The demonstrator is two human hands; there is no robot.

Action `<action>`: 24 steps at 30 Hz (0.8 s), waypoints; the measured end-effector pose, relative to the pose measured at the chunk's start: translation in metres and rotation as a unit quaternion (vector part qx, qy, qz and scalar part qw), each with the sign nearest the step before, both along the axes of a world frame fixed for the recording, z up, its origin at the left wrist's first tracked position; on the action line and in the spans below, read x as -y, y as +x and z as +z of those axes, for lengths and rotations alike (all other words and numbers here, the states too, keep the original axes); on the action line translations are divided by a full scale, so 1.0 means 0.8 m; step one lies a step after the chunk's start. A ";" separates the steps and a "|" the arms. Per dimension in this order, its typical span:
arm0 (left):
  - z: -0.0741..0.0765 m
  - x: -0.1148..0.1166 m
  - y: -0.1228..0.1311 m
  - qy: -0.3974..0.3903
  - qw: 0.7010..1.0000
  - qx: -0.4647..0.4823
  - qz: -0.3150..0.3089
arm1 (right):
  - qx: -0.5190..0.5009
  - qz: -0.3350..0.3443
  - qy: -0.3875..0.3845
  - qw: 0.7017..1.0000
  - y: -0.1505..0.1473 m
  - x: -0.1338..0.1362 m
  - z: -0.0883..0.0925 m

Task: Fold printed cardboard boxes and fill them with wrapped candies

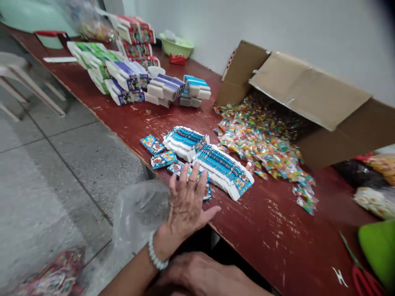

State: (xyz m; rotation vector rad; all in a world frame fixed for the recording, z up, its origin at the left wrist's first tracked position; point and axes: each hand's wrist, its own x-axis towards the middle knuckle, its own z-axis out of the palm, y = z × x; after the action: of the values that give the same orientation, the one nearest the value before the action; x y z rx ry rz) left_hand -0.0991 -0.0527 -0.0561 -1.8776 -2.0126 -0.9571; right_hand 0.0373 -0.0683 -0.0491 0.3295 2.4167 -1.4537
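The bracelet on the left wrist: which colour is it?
White, small round beads. The bracelet shows best in the head view, below the left hand.

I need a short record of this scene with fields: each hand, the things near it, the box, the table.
left hand: open, flat, fingertips on the small blue cards at the edge of the table
right hand: low, at the picture's bottom; grip unclear
beside cards: two stacks of blue packs
cardboard box: on its side, colourful packets spilled out
table: red-brown, scratched
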 end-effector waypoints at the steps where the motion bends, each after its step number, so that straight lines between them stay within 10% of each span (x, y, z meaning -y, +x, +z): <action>1: -0.002 -0.012 0.000 -0.029 0.999 -0.014 0.010 | -0.028 -0.027 -0.018 0.999 0.027 -0.003 0.012; 7: -0.022 -0.021 -0.022 -0.117 0.992 -0.014 0.038 | -0.038 -0.278 0.024 0.960 0.121 -0.021 0.006; 13: -0.034 0.033 -0.050 -0.060 0.995 -0.008 0.079 | -0.047 -0.263 -0.003 0.964 0.126 -0.014 -0.003; 21: -0.124 0.090 -0.102 -0.089 0.981 0.139 0.102 | -0.066 -0.195 0.014 0.979 0.115 -0.008 0.004; 24: -0.127 0.092 -0.144 -0.067 0.974 0.145 0.162 | -0.056 -0.169 0.006 0.984 0.114 0.001 -0.003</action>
State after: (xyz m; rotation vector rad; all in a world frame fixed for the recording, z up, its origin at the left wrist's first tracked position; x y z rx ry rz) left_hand -0.2141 -0.1267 -0.1580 -1.4644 -2.5115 -1.0742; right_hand 0.1289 -0.0695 -0.0513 0.7076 2.5521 -1.6335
